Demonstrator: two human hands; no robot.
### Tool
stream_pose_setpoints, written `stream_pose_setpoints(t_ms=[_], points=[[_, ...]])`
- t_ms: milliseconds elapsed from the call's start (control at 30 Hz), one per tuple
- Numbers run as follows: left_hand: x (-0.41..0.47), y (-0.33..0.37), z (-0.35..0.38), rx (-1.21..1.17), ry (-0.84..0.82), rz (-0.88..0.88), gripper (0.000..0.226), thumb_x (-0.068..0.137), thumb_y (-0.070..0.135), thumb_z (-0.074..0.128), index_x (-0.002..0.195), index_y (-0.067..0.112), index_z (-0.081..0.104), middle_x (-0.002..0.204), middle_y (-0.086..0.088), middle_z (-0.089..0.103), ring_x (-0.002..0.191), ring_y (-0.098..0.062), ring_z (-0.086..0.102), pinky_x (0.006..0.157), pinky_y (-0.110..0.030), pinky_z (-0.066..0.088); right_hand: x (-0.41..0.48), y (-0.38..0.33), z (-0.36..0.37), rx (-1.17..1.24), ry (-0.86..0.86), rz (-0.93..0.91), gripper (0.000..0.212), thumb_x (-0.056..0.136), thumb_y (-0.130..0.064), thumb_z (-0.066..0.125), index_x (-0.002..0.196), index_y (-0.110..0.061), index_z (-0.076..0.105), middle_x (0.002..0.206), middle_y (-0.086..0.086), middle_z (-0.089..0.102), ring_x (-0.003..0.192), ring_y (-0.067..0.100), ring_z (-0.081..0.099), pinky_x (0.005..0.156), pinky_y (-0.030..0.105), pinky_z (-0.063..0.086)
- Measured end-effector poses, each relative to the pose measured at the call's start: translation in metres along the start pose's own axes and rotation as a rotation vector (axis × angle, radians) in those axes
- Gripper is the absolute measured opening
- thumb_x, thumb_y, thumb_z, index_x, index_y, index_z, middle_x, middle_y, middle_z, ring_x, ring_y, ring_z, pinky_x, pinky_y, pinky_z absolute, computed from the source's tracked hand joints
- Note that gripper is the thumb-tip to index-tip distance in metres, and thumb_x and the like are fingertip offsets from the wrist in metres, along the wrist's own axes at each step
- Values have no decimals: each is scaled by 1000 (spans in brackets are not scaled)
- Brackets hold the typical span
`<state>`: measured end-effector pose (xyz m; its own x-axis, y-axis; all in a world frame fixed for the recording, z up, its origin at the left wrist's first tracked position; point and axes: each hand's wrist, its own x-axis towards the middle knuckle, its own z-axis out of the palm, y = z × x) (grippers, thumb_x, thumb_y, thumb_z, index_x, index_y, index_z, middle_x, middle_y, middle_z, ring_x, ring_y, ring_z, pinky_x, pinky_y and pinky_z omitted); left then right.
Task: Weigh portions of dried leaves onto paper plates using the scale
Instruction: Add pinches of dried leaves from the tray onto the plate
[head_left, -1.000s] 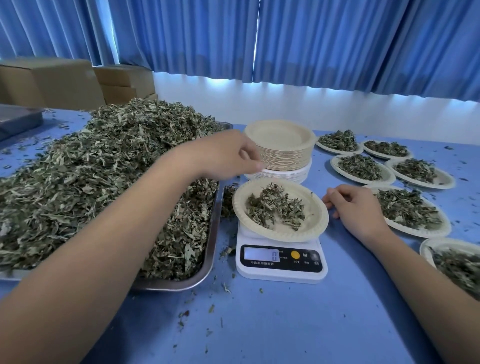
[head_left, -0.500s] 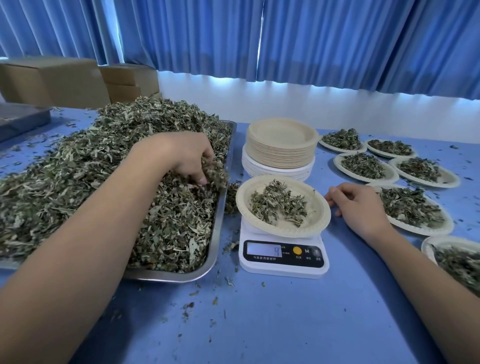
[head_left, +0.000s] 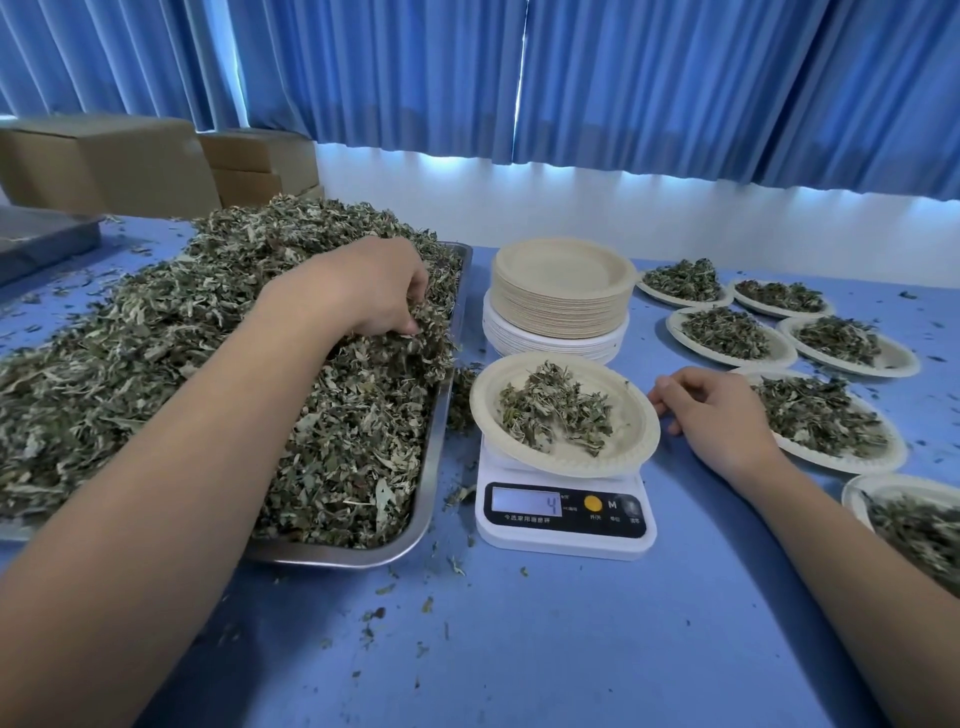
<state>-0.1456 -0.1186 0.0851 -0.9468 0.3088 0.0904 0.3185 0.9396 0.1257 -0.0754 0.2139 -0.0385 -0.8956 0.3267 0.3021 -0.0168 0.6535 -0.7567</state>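
A big heap of dried leaves fills a metal tray on the left. My left hand digs into the heap near the tray's right rim, fingers curled round a clump of leaves. A white scale stands right of the tray; its display reads 4. On it sits a paper plate holding a small portion of leaves. My right hand rests on the table just right of that plate, fingers loosely curled, holding nothing.
A stack of unused paper plates stands behind the scale. Several filled plates lie on the right of the blue table. Cardboard boxes sit at the back left. Loose leaf bits are scattered around.
My left hand went from above the scale plate back left into the heap and now grasps leaves. The display went from 0 to 4. My right hand stayed put.
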Motion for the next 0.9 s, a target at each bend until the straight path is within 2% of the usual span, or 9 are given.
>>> stream_pose_setpoints(t_ms=[133, 300, 367, 433, 500, 567, 667, 800, 900], points=[[-2, 1, -6, 11, 96, -25, 29, 81, 27, 80, 107, 20, 69, 120, -7, 65, 107, -31, 60, 93, -42, 49, 0, 2, -1, 7, -1, -5, 30, 100, -27, 59, 76, -19, 74, 70, -5, 75, 48, 4, 60, 63, 27, 49], [-3, 4, -7, -13, 205, -39, 30, 80, 31, 81, 107, 23, 70, 116, -7, 66, 105, -32, 60, 87, -39, 49, 0, 1, 0, 15, -5, -9, 30, 100, -26, 59, 76, -17, 74, 71, -3, 75, 49, 5, 59, 64, 29, 51], [-3, 9, -7, -98, 207, 1, 27, 80, 30, 81, 103, 20, 70, 106, -6, 68, 96, -29, 60, 85, -38, 50, 1, 2, 1, 15, -8, -11, 30, 100, -26, 59, 76, -17, 74, 70, -4, 75, 49, 5, 59, 63, 28, 50], [-5, 20, -6, -223, 186, 75, 20, 80, 29, 81, 95, 21, 71, 93, -1, 69, 86, -23, 61, 74, -28, 44, 1, 3, 0, 16, -7, -8, 30, 100, -26, 59, 76, -17, 74, 71, -3, 75, 49, 4, 59, 63, 28, 49], [-8, 36, -2, -317, 127, 151, 20, 79, 27, 82, 95, 19, 73, 87, 3, 70, 86, -20, 65, 71, -27, 46, 2, 3, 0, 17, -11, -6, 30, 100, -26, 59, 76, -17, 74, 71, -3, 75, 49, 4, 59, 63, 28, 49], [-12, 51, 7, -386, -14, 214, 26, 80, 24, 81, 105, 20, 71, 93, 4, 73, 90, -16, 69, 83, -32, 54, 2, 4, 1, 24, -13, -4, 29, 100, -26, 59, 76, -17, 74, 71, -3, 75, 48, 4, 59, 64, 28, 50], [-16, 61, 17, -392, -181, 256, 41, 85, 23, 76, 124, 26, 62, 111, 8, 66, 99, -12, 65, 91, -35, 53, 2, 4, 0, 15, -7, -11, 29, 100, -26, 59, 76, -18, 74, 70, -5, 75, 49, 4, 59, 64, 29, 51], [-11, 48, 10, -349, -123, 228, 39, 90, 12, 70, 126, 25, 62, 118, 3, 62, 104, -16, 62, 90, -35, 54, 1, 4, 0, 19, -17, -7, 30, 100, -27, 59, 76, -18, 74, 70, -4, 75, 49, 4, 59, 63, 28, 50], [-8, 32, 7, -121, -87, 135, 44, 89, 9, 68, 130, 21, 60, 128, -3, 60, 109, -24, 61, 91, -34, 51, 1, 3, 0, 12, -11, -7, 29, 100, -27, 59, 76, -18, 73, 71, -4, 75, 48, 3, 59, 63, 27, 48]])
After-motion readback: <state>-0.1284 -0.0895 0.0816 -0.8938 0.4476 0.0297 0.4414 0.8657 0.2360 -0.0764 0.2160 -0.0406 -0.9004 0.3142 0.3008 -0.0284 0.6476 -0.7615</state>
